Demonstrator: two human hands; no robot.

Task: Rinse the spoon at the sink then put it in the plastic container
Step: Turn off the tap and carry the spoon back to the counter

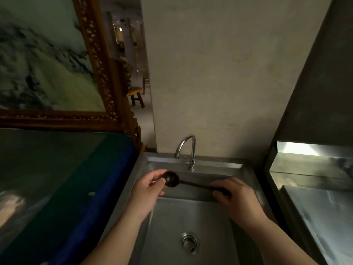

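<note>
A dark wooden spoon (193, 183) lies level above the steel sink (172, 222), just below the spout of the chrome tap (186, 148). My right hand (236, 199) grips the handle end. The thumb and fingers of my left hand (147, 190) pinch the round bowl of the spoon. A thin thread of water runs down past my left wrist into the basin. No plastic container is in view.
The drain (189, 242) sits in the sink's floor. A dark blue-edged surface (66, 178) lies to the left under a carved wooden picture frame (107, 77). A steel counter and shelf (315, 197) stand to the right. The wall (219, 73) rises behind the tap.
</note>
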